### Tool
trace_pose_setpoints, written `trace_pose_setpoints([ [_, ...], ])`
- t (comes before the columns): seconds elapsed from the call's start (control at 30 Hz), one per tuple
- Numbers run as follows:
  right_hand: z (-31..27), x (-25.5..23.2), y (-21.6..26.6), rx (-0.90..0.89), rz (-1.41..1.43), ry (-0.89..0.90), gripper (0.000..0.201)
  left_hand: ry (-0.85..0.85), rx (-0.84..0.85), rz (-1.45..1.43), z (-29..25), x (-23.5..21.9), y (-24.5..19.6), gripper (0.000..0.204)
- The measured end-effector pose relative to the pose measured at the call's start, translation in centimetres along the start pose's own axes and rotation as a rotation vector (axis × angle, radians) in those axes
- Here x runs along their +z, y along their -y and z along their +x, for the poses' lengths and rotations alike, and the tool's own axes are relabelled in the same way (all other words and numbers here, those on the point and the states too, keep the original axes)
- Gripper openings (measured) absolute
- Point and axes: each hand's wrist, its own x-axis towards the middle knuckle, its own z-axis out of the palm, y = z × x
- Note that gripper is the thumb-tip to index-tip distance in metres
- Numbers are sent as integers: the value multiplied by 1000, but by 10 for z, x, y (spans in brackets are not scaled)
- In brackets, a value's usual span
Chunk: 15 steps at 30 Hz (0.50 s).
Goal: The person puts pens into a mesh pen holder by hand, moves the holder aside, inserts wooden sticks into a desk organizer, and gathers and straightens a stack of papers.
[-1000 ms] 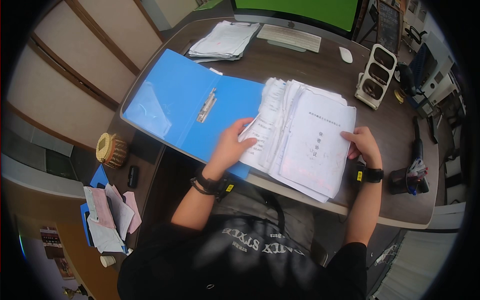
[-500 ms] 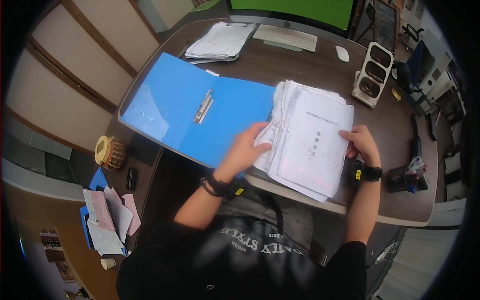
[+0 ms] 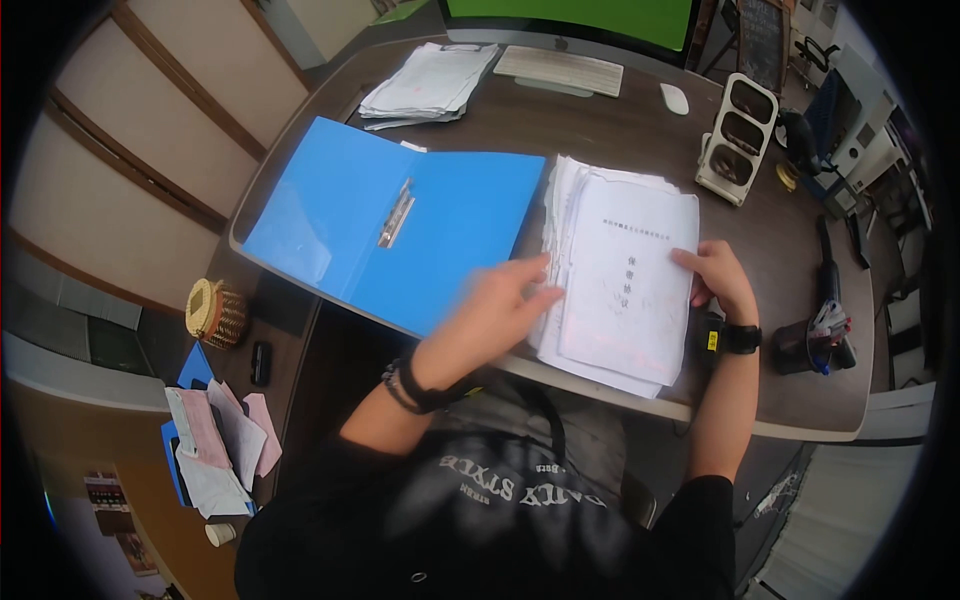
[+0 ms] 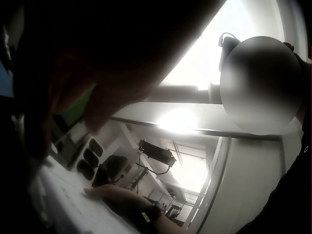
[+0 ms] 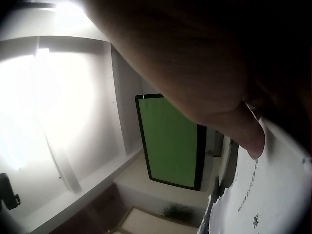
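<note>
A thick stack of papers (image 3: 630, 290) with a printed white cover sheet lies in front of the person, its left edge uneven. The right hand (image 3: 722, 275) pinches the stack's right edge, thumb on top and the other fingers underneath, mostly hidden. In the right wrist view that thumb (image 5: 251, 139) rests on the printed sheet. The left hand (image 3: 500, 312), slightly blurred, is at the stack's left edge with thumb and fingers apart, fingertips right at the sheets. Left of the stack, an open blue folder (image 3: 465, 215) lies flat, its metal clip (image 3: 397, 215) bare.
Another pile of papers (image 3: 430, 82) lies at the back left, near a keyboard (image 3: 558, 70) and mouse (image 3: 674, 98). A white rack (image 3: 738, 140) and a pen holder (image 3: 808, 350) stand on the right. On the left are a woven basket (image 3: 215, 312) and loose papers (image 3: 215, 440).
The left hand has moved right along with the stack's left-hand sheets, which now sit closer under the cover sheet. More of the blue folder shows. The right hand keeps its hold.
</note>
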Motion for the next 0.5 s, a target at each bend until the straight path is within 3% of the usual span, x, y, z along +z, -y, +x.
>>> trace_pose_setpoints([
  [0.07, 2, 1, -3, -45, -11, -27, 36, -78, 13, -13, -7, -23, -12, 37],
  [0.13, 1, 3, -1, -44, -6, -49, 34, -255, 131, 177, -3, -47, -11, 35],
  [0.17, 0, 3, 0, -42, -2, -77, 32, -254, 131, 178, 0, -57, 0, 35],
  [0.23, -3, 3, 2, -55, 3, -93, 30, -122, 316, 525, 12, -70, 33, 37],
  [0.27, -4, 3, 2, -69, 7, -109, 29, -121, 317, 525, 18, -75, 41, 37],
  [0.33, -2, 1, -1, -67, 1, -88, 28, 264, 331, 474, 32, -85, 51, 45],
  [0.37, 0, 0, -3, -66, -7, -65, 28, 380, 295, 522, 42, -86, 52, 48],
  [0.5, 8, -3, -9, -65, -8, -63, 27, 568, 223, 388, 87, -69, 29, 44],
])
